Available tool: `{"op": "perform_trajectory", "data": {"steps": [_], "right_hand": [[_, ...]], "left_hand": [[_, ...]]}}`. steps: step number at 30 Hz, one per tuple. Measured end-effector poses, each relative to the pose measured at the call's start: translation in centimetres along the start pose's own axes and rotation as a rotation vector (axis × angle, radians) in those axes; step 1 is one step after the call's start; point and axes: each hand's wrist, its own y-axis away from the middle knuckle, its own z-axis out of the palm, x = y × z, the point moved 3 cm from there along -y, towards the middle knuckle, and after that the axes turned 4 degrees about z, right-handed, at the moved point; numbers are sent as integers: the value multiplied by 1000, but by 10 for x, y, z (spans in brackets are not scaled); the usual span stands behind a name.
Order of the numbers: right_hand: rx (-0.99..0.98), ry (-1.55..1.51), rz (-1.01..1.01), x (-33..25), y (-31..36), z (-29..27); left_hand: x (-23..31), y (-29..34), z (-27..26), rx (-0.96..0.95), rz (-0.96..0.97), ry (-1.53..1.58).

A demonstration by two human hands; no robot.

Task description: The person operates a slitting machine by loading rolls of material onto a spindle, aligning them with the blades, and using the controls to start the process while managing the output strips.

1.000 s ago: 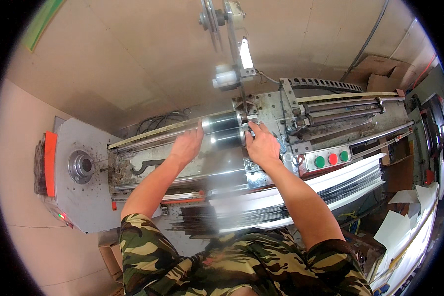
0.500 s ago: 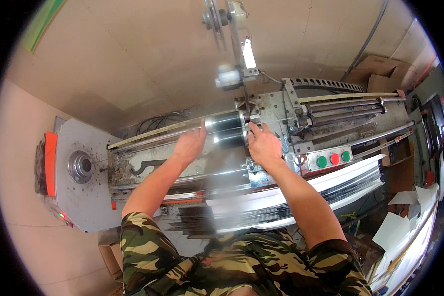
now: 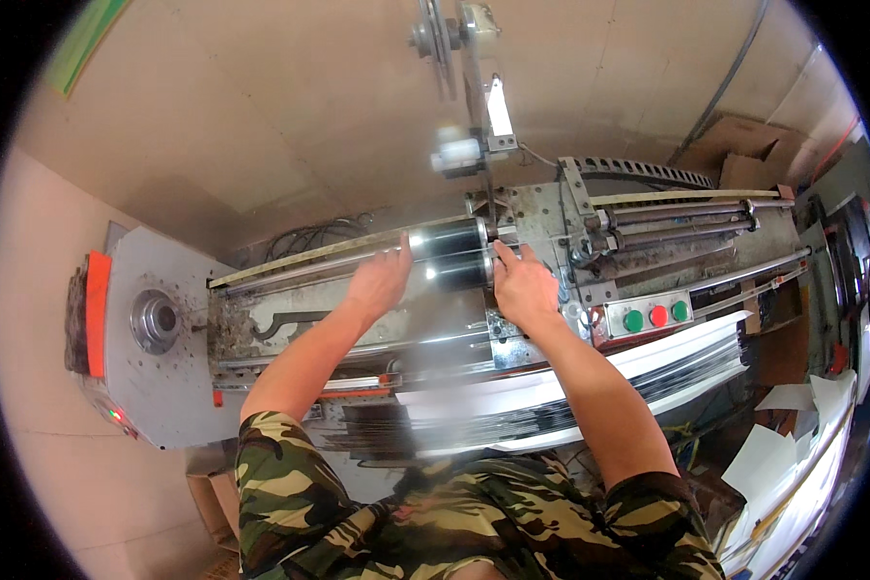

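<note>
A glossy black roller (image 3: 447,235) lies across the machine bed in front of me. Just below it, a thin shiny sheet (image 3: 456,272) spans the gap between my hands, with a straight upper edge and a dark reflection in it. My left hand (image 3: 379,280) has its fingers closed at the sheet's left edge, beside the roller's left end. On the other side, my right hand (image 3: 527,285) pinches the right edge near the roller's metal end. The sheet's lower part is see-through and blurred, so I cannot tell where it ends.
A metal upright (image 3: 490,188) with pulleys stands behind the roller. Green and red push buttons (image 3: 658,316) sit at the right front, above a stack of white and dark sheets (image 3: 590,387). A hook-shaped spanner (image 3: 295,322) lies on the bed, near the grey end housing (image 3: 164,387).
The view has shifted slightly, and things appear a little displaced in it. Both hands keep about the same places at the roller and the sheet.
</note>
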Motion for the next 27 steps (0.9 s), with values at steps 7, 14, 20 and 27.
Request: {"op": "perform_trajectory", "data": {"steps": [7,14,20,27], "right_hand": [[12,21,-20,5,-4,4],[10,19,-25,7,-4,3],[-2,34,-23,9,-7,6],[3,44,-36,9,-4,2]], "left_hand": [[1,-4,4,13,-1,24],[4,-6,7,-3,1,4],[5,-6,9,19,6,-2],[6,-9,8,-1,18,10]]}}
